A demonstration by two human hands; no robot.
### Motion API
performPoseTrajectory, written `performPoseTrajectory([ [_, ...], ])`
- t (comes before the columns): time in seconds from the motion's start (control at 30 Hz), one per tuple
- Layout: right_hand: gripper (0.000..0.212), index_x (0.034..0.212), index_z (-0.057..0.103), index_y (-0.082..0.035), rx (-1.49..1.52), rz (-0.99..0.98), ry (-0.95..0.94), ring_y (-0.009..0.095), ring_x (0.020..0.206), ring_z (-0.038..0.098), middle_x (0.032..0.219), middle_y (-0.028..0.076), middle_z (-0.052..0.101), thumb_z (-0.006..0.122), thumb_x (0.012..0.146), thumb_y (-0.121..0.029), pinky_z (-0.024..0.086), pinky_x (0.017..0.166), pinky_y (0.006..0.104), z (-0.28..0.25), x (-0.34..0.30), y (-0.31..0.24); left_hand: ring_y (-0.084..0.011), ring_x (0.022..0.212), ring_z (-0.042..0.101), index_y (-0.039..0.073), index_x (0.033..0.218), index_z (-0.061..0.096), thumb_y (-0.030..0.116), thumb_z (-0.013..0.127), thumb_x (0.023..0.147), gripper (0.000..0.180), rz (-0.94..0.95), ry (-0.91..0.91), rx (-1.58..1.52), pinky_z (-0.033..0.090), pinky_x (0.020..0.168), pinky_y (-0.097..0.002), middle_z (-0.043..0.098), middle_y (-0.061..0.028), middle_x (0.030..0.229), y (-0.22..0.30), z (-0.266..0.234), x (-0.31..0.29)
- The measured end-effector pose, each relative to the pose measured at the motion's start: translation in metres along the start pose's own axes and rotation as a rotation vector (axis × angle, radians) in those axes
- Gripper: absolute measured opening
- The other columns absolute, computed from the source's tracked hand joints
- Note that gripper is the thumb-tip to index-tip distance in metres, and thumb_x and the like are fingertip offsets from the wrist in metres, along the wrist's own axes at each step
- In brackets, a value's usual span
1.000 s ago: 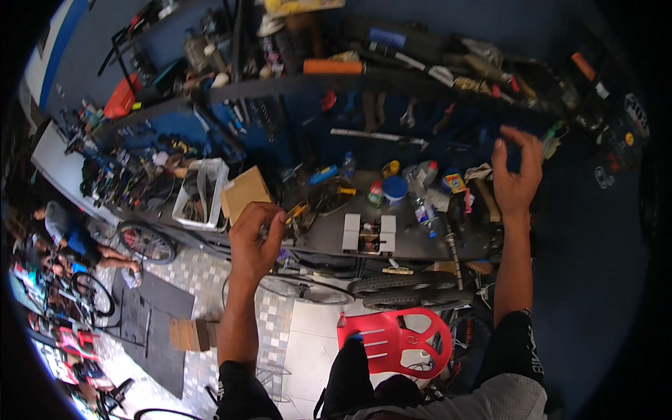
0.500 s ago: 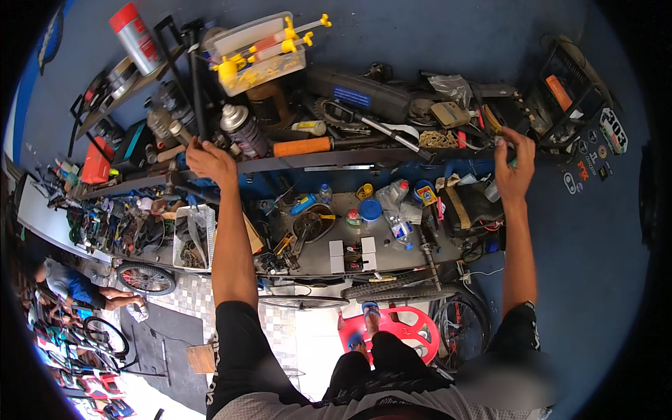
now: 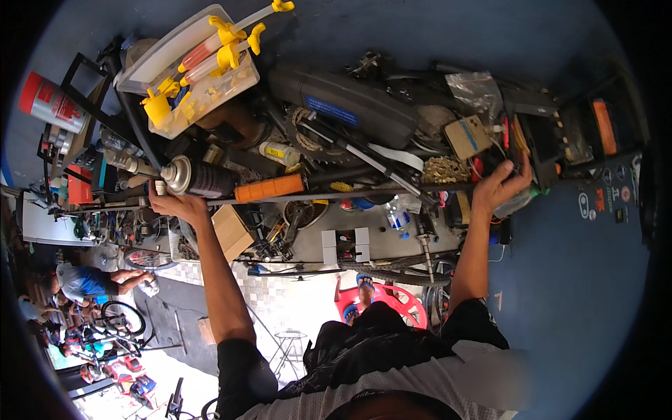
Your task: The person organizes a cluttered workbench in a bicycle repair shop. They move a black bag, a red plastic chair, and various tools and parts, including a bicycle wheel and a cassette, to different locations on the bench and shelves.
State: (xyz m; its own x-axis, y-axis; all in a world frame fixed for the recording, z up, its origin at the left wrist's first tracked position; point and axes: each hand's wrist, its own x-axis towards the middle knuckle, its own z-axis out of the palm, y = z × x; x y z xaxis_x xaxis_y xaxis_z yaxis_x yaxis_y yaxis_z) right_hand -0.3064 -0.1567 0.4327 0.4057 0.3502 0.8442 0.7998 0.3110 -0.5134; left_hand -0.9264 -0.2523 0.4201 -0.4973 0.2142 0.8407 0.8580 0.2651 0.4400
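My left hand (image 3: 178, 205) is closed round the front edge of a cluttered high shelf (image 3: 357, 193), just beside a tipped spray can (image 3: 203, 178). An orange grip-like bar (image 3: 269, 187) lies along the edge to the right of the can. My right hand (image 3: 498, 187) grips the same edge farther right, its fingers reaching up over it beside dark boxes. Close to that hand are a gold chain (image 3: 446, 170), a small cardboard box (image 3: 467, 137) and a clear plastic bag (image 3: 474, 92). Part of each hand's fingers is hidden.
A plastic tub (image 3: 241, 77) with yellow-capped syringes stands on the shelf beside a long black case (image 3: 343, 98). Below is a workbench (image 3: 308, 241) with parts and a white box. My feet are on a red plastic chair (image 3: 392, 301). A person (image 3: 87, 281) is at the lower left.
Both hands have come down onto the shelf edge. My view has moved closer to the shelf, and the spray can now looks tipped over.
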Motion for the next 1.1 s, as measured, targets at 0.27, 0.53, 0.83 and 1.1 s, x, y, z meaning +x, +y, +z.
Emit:
performPoseTrajectory([
  [0.27,0.068,0.146,0.054,0.006,0.206,0.233,0.077,0.031,0.129,0.059,0.144,0.021,0.059,0.041,0.114,-0.052,0.046,0.112,0.0439,-0.002,0.006,0.015,-0.0359,0.137,0.046,-0.007,0.152,0.040,0.032,0.097,0.075,0.103,0.072,0.020,0.028,0.033,0.120,-0.0483,0.046,-0.0235,0.145,-0.017,0.000,-0.011],
  [0.53,0.051,0.144,0.056,0.006,0.033,0.231,-0.044,0.030,0.130,0.061,0.144,0.022,0.060,0.051,0.115,-0.036,0.050,0.111,0.0423,0.005,0.017,-0.003,-0.0342,0.138,0.047,-0.007,0.151,0.036,0.030,0.054,0.110,0.059,-0.096,0.019,-0.146,0.035,0.119,-0.0462,0.043,-0.0251,0.152,0.005,-0.001,-0.017],
  [0.83,0.058,0.145,0.057,0.004,0.148,0.342,-0.070,0.033,0.130,0.062,0.143,0.022,0.062,0.053,0.113,-0.044,0.051,0.110,0.0431,0.001,0.017,-0.007,-0.0323,0.130,0.046,-0.011,0.149,0.039,0.026,0.050,0.112,0.053,-0.272,0.048,-0.364,0.034,0.117,-0.0459,0.043,-0.0243,0.143,0.019,0.001,-0.010],
  [1.1,0.046,0.147,0.053,0.006,0.109,-0.004,-0.204,0.028,0.132,0.061,0.145,0.021,0.061,0.063,0.107,-0.012,0.051,0.113,0.0436,-0.010,0.066,-0.114,-0.0373,0.129,0.047,-0.009,0.148,0.045,0.016,0.050,0.108,0.047,-0.289,0.060,-0.192,0.031,0.117,-0.0482,0.048,-0.0249,0.140,0.027,-0.004,-0.004],
])
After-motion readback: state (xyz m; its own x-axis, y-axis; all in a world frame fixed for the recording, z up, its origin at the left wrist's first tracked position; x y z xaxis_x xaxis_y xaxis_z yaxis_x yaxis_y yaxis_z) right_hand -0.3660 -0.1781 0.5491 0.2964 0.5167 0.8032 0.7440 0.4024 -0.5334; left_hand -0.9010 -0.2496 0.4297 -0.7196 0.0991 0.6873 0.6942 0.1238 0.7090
